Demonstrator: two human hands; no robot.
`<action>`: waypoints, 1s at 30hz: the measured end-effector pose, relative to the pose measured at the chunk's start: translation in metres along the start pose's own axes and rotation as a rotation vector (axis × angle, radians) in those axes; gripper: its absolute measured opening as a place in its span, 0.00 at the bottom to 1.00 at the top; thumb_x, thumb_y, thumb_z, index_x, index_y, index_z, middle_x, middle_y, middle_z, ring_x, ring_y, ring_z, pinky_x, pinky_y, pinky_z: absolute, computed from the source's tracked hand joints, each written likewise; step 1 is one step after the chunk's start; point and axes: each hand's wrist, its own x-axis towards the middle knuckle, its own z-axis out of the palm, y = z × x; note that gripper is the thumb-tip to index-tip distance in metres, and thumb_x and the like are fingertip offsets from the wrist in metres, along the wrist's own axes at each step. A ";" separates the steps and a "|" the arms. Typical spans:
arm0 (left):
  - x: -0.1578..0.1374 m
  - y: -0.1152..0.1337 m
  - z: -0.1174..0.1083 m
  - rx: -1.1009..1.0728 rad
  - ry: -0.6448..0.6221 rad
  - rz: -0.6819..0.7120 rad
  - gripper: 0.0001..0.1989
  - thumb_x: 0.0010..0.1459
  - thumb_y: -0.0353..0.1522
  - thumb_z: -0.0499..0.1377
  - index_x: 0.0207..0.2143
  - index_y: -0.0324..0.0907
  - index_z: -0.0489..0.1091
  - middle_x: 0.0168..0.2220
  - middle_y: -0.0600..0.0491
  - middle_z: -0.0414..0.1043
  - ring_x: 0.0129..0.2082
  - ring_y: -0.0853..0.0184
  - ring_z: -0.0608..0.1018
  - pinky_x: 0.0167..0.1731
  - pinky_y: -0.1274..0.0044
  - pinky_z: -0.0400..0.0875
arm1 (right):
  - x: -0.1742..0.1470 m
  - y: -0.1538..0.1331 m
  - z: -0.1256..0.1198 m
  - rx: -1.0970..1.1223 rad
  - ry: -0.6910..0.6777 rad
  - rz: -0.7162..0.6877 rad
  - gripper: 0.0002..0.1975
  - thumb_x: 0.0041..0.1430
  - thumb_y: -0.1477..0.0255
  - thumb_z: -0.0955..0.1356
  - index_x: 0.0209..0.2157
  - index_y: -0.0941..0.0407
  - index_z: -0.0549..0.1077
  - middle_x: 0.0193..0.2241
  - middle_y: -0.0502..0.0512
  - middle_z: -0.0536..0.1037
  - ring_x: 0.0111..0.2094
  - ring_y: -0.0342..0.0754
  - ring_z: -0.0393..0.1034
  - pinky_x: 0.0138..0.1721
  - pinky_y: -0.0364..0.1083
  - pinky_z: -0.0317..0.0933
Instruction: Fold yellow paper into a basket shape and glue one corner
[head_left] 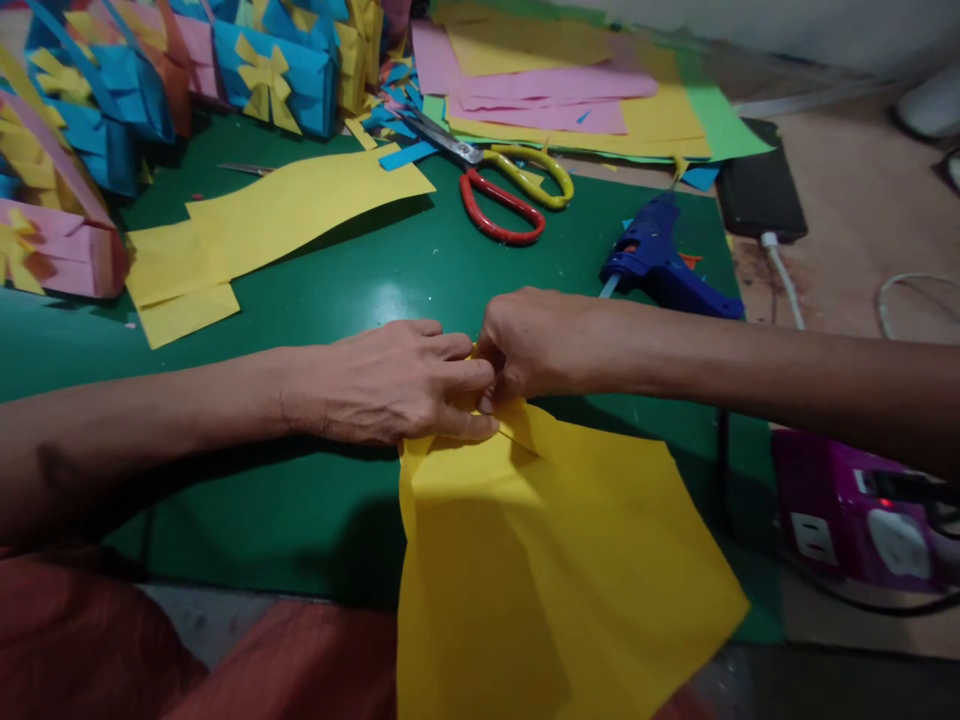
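A large yellow paper sheet [540,560] hangs over the near edge of the green board, its far end folded. My left hand [420,385] is closed on that folded end, thumb lying along the crease. Right beside it, my right hand [529,345] has its fingers curled and pinched on the same end of the sheet. The two hands touch or nearly touch, and the fold between them is partly hidden. Beyond the hands lie scissors [502,205] with one red and one yellow handle, and a blue glue gun [660,255] rests behind my right forearm.
Several small paper bags with bows [277,75] stand at the back left. A cut yellow paper piece [285,215] lies before them. Stacked coloured sheets [540,90] are at the back. On the right are a black phone [761,185], cables and a purple power strip [855,510].
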 end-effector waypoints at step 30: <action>0.012 0.000 -0.004 0.076 -0.194 -0.033 0.23 0.63 0.29 0.48 0.58 0.58 0.53 0.42 0.49 0.65 0.36 0.64 0.70 0.30 0.75 0.59 | 0.003 0.006 0.006 0.006 0.025 0.003 0.09 0.43 0.67 0.69 0.24 0.60 0.74 0.17 0.50 0.69 0.20 0.41 0.60 0.21 0.43 0.45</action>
